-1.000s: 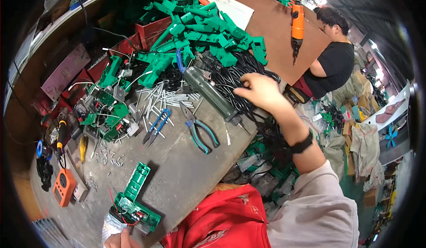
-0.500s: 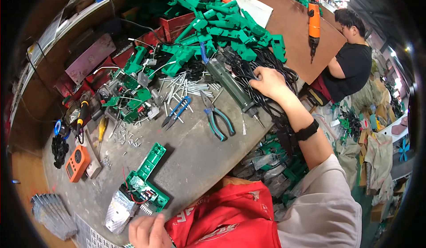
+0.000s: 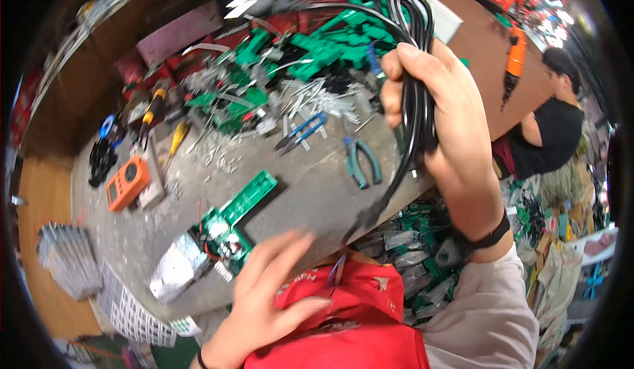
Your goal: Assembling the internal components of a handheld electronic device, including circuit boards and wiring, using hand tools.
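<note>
A coiled black power cord (image 3: 417, 91) is gripped in my right hand (image 3: 456, 105), lifted above the right side of the bench. One end of it hangs down past the bench edge in front of my red apron; the other stretches left over the green parts. My left hand (image 3: 267, 296), fingers spread and partly blurred, holds nothing. Just beyond it lies an opened green plastic tool housing (image 3: 247, 200) with wires and a circuit board. A silvery wrapped piece (image 3: 177, 268) adjoins that housing.
Teal-handled pliers (image 3: 362, 163), blue snips (image 3: 300, 134) and loose screws (image 3: 323, 101) lie mid-bench. Green housings (image 3: 330, 45) pile up behind. An orange meter (image 3: 129, 183) and yellow screwdriver (image 3: 175, 141) are left. An orange power screwdriver (image 3: 514, 62) hangs right, near another person (image 3: 551, 128).
My right hand has picked the black cord up from the bundle and raised it toward me. My left hand has moved up and right, its fingers spreading. The view has shifted.
</note>
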{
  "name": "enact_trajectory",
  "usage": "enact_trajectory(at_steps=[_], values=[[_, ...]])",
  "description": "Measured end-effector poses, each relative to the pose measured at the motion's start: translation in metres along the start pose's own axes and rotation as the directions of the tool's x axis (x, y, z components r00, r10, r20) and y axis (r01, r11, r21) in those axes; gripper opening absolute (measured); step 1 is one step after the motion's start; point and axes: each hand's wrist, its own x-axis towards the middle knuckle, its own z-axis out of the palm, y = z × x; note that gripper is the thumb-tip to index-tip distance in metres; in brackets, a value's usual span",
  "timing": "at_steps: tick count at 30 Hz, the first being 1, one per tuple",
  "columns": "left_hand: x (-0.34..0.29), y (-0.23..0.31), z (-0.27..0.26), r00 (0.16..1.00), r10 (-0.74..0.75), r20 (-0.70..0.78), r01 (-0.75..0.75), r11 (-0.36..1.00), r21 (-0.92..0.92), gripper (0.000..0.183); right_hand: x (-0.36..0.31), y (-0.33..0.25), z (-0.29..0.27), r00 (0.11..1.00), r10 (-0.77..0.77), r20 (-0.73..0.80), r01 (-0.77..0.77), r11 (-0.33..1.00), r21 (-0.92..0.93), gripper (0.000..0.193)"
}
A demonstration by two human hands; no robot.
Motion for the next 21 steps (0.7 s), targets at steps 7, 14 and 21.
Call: enact_trajectory(at_steps=[7, 14, 21], values=[[0.009, 0.009, 0.018, 0.778, -0.216, 0.590, 0.624, 0.370, -0.688, 0.057, 0.010, 0.017, 0.022, 0.989, -0.145, 0.002, 0.144, 0.983, -0.112, 0.031], [-0.040, -0.022, 0.021, 0.916, -0.382, 0.120, 0.392, 0.918, -0.067, 0.021, -0.033, 0.102, -0.015, 0.886, -0.162, 0.435, 0.461, 0.419, -0.782, 0.057], [-0.038, -0.012, -0.005, 0.957, -0.291, 0.010, 0.277, 0.921, 0.273, 0.011, -0.094, 0.102, 0.015, 0.547, 0.184, 0.816, 0.512, 0.698, -0.501, 0.013]])
